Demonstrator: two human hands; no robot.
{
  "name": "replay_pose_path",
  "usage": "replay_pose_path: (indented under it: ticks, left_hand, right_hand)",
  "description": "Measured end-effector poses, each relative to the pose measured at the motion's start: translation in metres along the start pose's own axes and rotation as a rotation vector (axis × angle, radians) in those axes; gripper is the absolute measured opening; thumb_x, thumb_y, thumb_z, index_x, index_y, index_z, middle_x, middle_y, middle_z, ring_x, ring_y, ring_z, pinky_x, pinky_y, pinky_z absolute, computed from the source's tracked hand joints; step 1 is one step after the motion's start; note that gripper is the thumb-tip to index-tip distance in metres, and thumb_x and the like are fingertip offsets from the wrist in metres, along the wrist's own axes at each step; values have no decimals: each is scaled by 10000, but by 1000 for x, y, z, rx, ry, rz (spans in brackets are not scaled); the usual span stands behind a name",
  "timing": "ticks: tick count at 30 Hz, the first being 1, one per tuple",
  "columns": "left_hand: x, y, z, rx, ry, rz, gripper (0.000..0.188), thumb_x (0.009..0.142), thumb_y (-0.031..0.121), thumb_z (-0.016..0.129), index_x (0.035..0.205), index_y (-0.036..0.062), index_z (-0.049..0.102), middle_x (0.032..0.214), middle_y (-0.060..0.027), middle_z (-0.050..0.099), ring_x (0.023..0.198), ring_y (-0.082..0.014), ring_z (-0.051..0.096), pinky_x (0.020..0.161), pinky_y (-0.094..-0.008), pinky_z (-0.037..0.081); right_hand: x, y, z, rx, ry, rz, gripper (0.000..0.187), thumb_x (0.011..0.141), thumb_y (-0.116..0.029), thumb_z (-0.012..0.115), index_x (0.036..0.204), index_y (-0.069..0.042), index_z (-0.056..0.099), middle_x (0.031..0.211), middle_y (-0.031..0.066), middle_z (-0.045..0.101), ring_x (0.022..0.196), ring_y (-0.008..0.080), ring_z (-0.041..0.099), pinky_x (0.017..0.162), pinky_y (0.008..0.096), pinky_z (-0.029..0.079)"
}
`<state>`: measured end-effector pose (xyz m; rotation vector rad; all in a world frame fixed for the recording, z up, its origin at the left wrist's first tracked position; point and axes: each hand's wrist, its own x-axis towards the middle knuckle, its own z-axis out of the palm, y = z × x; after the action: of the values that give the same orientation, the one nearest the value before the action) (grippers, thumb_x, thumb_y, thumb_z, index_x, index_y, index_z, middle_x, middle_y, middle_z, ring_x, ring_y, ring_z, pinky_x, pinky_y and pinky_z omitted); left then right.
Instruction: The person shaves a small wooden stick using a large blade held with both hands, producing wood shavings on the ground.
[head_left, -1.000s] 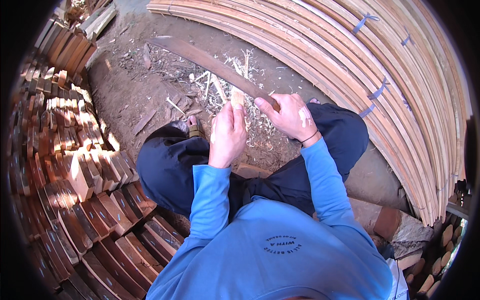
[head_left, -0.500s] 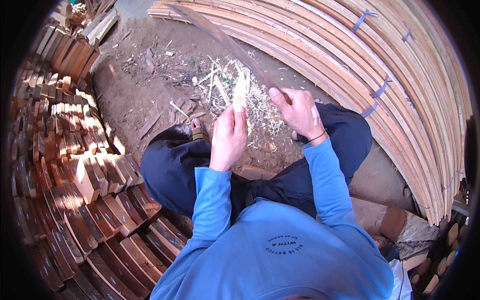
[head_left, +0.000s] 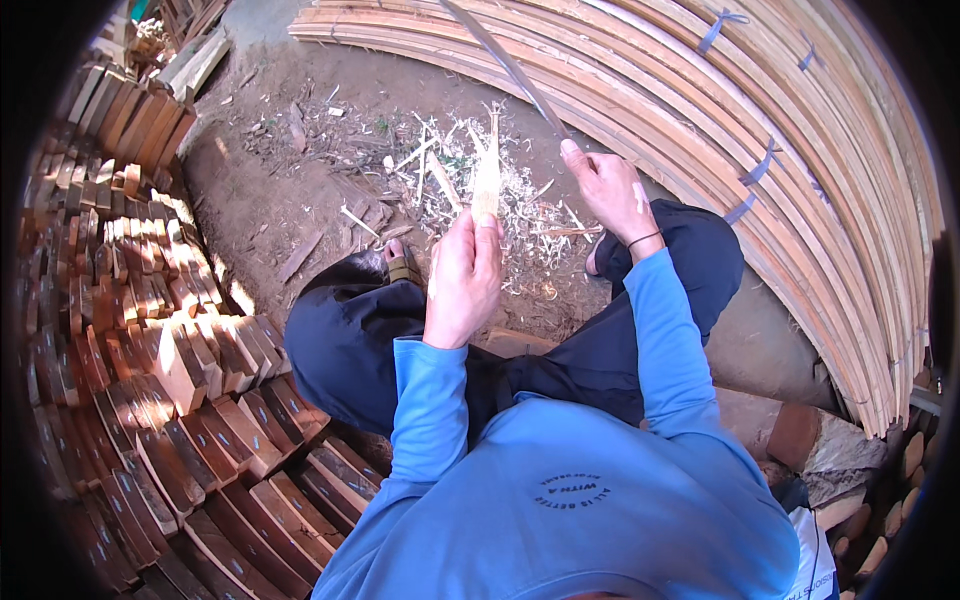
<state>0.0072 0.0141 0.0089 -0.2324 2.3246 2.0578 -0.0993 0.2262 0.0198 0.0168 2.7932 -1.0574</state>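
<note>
My left hand (head_left: 464, 268) is closed round the lower end of a pale, split piece of wood (head_left: 487, 183), which points away from me and narrows to a thin far end. My right hand (head_left: 612, 197) grips a long, narrow-bladed machete (head_left: 510, 68); its handle is hidden in my fist. The blade slants up and left, past the top edge of the picture, and is apart from the wood. Below the wood, curled shavings (head_left: 525, 265) lie scattered over the dirt ground.
Stacked short wooden blocks (head_left: 190, 360) line my left side. Long pale boards (head_left: 640, 110), tied with blue strips (head_left: 722, 30), curve along the far and right side. My bent knees (head_left: 345, 340) flank the shavings. Sticks and bark scraps (head_left: 300, 255) lie on the ground.
My right hand has swung the machete away from me and rightward, farther from the wood. The left hand with the wood has shifted only slightly right.
</note>
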Motion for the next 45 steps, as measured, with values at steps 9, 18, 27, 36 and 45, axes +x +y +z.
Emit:
replay_pose_path:
  ticks: [9, 18, 27, 36, 45]
  left_hand:
    - [9, 2, -9, 558, 400, 173, 158, 1079, 118, 533, 969, 6, 523, 634, -246, 613, 594, -458, 648, 530, -537, 457]
    - [10, -4, -8, 681, 412, 158, 156, 1066, 115, 546, 965, -2, 523, 646, -275, 609, 619, -490, 645, 539, -567, 454]
    - [9, -5, -2, 676, 382, 194, 149, 1070, 108, 547, 971, -3, 532, 613, -264, 577, 577, -475, 614, 518, -543, 420]
    - [8, 0, -5, 653, 366, 163, 154, 1071, 112, 537, 978, -8, 512, 638, -278, 601, 614, -498, 635, 528, -569, 434]
    - [6, 0, -5, 741, 396, 190, 155, 1066, 115, 545, 973, -7, 522, 665, -280, 620, 637, -501, 645, 548, -581, 447]
  right_hand:
    - [-53, 2, -10, 297, -128, 26, 632, 1068, -508, 589, 715, 16, 605, 513, 101, 514, 426, 211, 514, 485, 385, 410]
    - [-91, -14, -4, 2, -213, -280, 551, 1020, -445, 670, 750, 35, 635, 588, 239, 542, 579, 433, 600, 578, 482, 457]
    - [-55, -5, 4, -172, -141, -238, 630, 1021, -529, 611, 767, 45, 663, 662, 290, 622, 669, 467, 668, 685, 528, 517]
    - [-49, 5, -3, -57, -133, -201, 609, 1088, -475, 548, 750, 26, 617, 612, 166, 646, 542, 291, 679, 601, 446, 496]
    - [-88, -28, -23, -158, -193, -282, 583, 1026, -482, 638, 767, 39, 679, 646, 267, 614, 639, 454, 659, 633, 510, 515]
